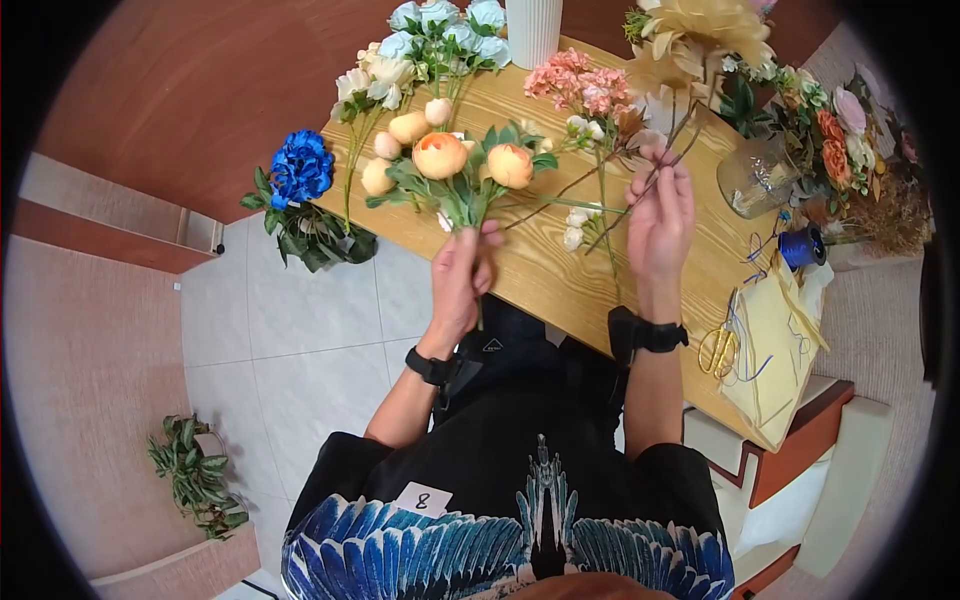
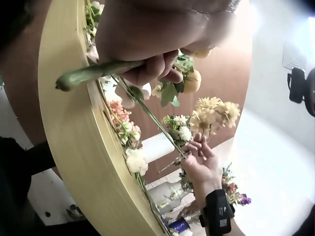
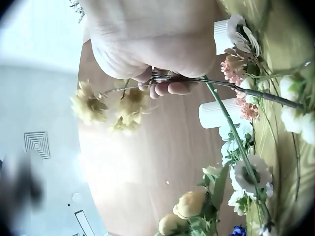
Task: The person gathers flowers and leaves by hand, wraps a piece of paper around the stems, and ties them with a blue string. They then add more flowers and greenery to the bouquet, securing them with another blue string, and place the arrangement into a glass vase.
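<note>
My left hand [image 1: 460, 282] grips a bunch of orange artificial peonies [image 1: 440, 157] by the stems, with round blooms and buds fanned out above the fist. In the left wrist view, a thick green stem end [image 2: 81, 77] sticks out below that hand. My right hand [image 1: 662, 215] pinches the dark stem [image 3: 266, 95] of a spray of beige flowers [image 1: 690, 40], which rises past the fingertips. A thin green stem [image 2: 147, 114] stretches from the left hand to the right. White blossoms [image 1: 575, 237] and coral-pink flowers [image 1: 578, 82] lie on the table between and beyond the hands.
Pale blue roses [image 1: 440, 35] and a white ribbed vase [image 1: 533, 35] are at the back of the wooden table [image 1: 560, 285]. To the right are a glass jar [image 1: 755, 180], blue wire spool [image 1: 800, 246], gold scissors [image 1: 718, 350] and yellow paper [image 1: 770, 360]. Blue hydrangea [image 1: 300, 168] overhangs the left edge.
</note>
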The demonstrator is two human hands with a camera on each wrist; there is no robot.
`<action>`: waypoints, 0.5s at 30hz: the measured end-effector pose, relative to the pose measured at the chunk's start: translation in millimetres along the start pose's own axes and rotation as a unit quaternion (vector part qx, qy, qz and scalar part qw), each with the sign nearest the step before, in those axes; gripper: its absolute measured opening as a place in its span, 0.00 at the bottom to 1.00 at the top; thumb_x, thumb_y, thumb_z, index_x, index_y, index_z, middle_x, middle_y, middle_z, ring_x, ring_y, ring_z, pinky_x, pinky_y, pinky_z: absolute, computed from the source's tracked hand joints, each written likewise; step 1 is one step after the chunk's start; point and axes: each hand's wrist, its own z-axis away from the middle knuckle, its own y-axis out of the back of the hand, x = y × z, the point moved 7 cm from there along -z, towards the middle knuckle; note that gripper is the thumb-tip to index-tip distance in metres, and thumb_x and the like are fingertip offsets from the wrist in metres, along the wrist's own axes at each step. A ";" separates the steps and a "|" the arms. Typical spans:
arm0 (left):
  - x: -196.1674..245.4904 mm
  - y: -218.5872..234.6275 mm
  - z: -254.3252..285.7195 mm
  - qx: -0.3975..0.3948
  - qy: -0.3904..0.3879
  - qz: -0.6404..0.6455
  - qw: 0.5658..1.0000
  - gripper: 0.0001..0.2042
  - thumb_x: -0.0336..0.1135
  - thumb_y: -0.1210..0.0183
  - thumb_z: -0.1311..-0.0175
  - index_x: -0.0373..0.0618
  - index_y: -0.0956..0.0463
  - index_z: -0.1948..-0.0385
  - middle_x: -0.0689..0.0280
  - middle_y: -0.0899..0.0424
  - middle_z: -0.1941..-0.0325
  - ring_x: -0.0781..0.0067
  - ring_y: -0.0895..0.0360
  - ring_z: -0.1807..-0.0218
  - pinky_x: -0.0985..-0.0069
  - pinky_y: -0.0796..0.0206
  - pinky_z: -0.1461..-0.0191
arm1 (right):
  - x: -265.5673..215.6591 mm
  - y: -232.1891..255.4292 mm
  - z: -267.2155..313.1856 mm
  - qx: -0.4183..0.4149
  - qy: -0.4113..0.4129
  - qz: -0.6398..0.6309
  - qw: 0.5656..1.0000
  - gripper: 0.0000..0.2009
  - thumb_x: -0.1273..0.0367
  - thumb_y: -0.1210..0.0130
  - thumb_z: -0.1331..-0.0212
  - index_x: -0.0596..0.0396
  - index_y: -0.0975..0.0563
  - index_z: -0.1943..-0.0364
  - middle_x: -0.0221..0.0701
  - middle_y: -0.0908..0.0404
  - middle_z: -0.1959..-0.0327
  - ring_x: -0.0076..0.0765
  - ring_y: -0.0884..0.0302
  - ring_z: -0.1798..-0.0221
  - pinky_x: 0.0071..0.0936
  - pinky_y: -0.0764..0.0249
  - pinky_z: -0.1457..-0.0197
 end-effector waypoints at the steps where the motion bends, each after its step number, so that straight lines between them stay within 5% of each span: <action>1: -5.6 -10.0 -0.2 0.000 0.003 -0.001 1.000 0.17 0.43 0.51 0.24 0.37 0.24 0.50 0.71 0.20 0.63 0.90 0.45 0.82 0.88 0.55 0.79 | 0.4 -1.2 9.0 0.021 0.004 0.023 1.000 0.11 0.70 0.56 0.27 0.58 0.29 0.46 0.34 0.24 0.47 0.22 0.34 0.63 0.23 0.35 0.59; 4: -18.4 -29.9 -8.2 0.004 0.056 -0.011 0.998 0.11 0.33 0.41 0.31 0.43 0.24 0.51 0.73 0.17 0.62 0.94 0.43 0.82 0.88 0.57 0.83 | -6.6 -11.3 28.5 0.055 -0.003 0.028 0.998 0.11 0.70 0.57 0.27 0.58 0.30 0.46 0.31 0.25 0.52 0.22 0.33 0.64 0.23 0.35 0.61; 7: -20.6 -49.5 -14.8 -0.038 0.087 0.042 0.995 0.09 0.33 0.42 0.30 0.44 0.26 0.53 0.69 0.15 0.53 0.93 0.45 0.85 0.88 0.56 0.84 | -12.3 -15.0 59.3 0.065 -0.033 0.039 0.997 0.11 0.69 0.57 0.26 0.58 0.30 0.47 0.28 0.26 0.58 0.21 0.33 0.66 0.22 0.34 0.62; 12: -32.5 -54.2 -23.8 -0.014 0.039 -0.015 0.999 0.09 0.31 0.43 0.31 0.43 0.27 0.53 0.67 0.15 0.54 0.93 0.45 0.85 0.88 0.56 0.84 | -6.9 -9.3 100.0 0.067 -0.100 0.029 0.992 0.11 0.69 0.57 0.26 0.58 0.28 0.48 0.24 0.28 0.67 0.19 0.34 0.68 0.19 0.34 0.64; 15: -22.3 -55.7 -21.5 -0.037 0.022 -0.065 0.997 0.09 0.31 0.43 0.30 0.43 0.26 0.52 0.66 0.14 0.56 0.94 0.44 0.85 0.88 0.55 0.84 | -8.5 20.2 100.0 0.044 -0.071 0.191 0.978 0.11 0.68 0.57 0.26 0.58 0.27 0.48 0.23 0.29 0.71 0.17 0.35 0.70 0.17 0.35 0.66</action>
